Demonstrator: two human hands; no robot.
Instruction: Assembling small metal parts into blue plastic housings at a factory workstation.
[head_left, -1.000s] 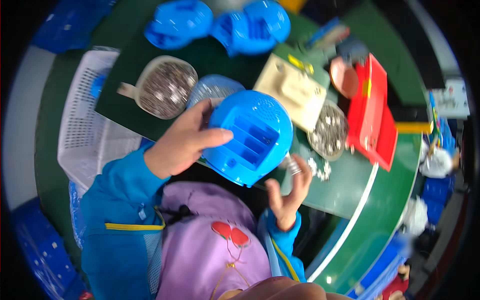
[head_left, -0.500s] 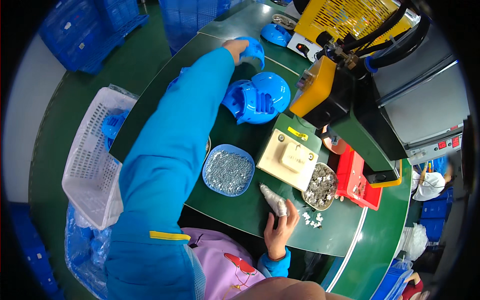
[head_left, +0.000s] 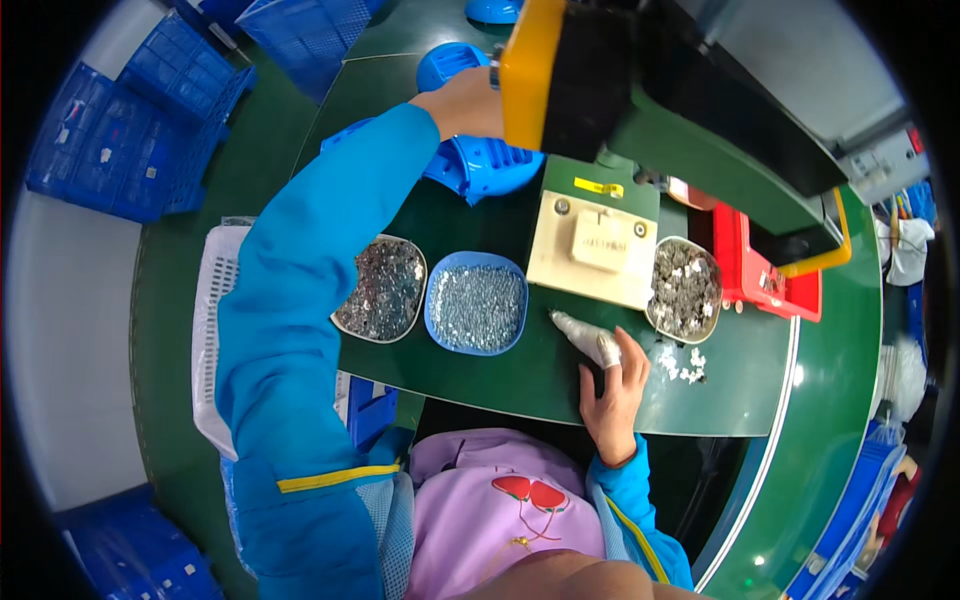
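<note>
Left hand [head_left: 462,103] stretched far forward, on the blue plastic housing [head_left: 480,165], a rounded moulded shell lying just left of the beige block fixture [head_left: 593,245]; grip partly hidden behind the yellow machine head [head_left: 540,70], cannot tell if the fingers close on it. Right hand [head_left: 612,385] rests flat on the green mat [head_left: 520,375] just below the fixture, fingers loosely extended, holding nothing, grey cot on the forefinger. Left of the fixture: blue dish of small shiny screws [head_left: 476,303], then a metal dish of dark bits [head_left: 383,288]. Right of it: metal dish of grey parts [head_left: 685,290], a few spilled below, and a red tray [head_left: 765,280]. White basket [head_left: 212,330] far left.
</note>
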